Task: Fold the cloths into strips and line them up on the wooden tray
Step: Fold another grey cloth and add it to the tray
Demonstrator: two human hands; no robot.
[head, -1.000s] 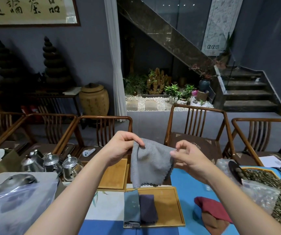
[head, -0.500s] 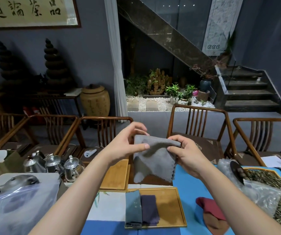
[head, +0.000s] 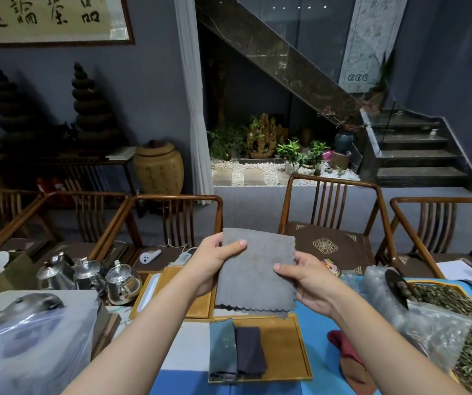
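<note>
Both my hands gripped the grey cloth (head: 254, 269) in the air above the wooden tray (head: 283, 349): my left hand (head: 215, 260) pinched its upper left corner, my right hand (head: 306, 283) its right edge. Two folded strips, a teal cloth (head: 223, 349) and a dark cloth (head: 249, 352), lay touching on the tray's left side.
</note>
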